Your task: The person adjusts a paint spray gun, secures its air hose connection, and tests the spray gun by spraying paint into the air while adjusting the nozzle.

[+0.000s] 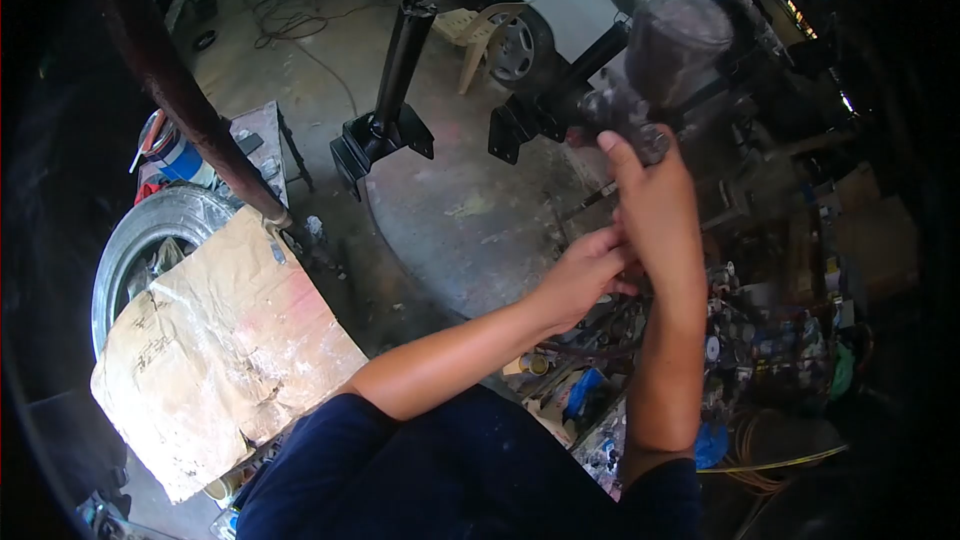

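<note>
A spray gun with a cloudy cup on top is held up at the right, slightly blurred. My right hand is closed around its handle, thumb near the gun's back. Below the handle, my left hand has its fingers curled together against my right hand; what they hold is hidden. Just beyond the gun hangs a black metal strut with a bracket. A second black strut with a bracket hangs further left, apart from both hands.
A brown post slants down at left. Stained cardboard lies over a wheel rim, near a paint can. A white vehicle and a plastic chair stand behind. Cluttered cans and bottles fill the lower right.
</note>
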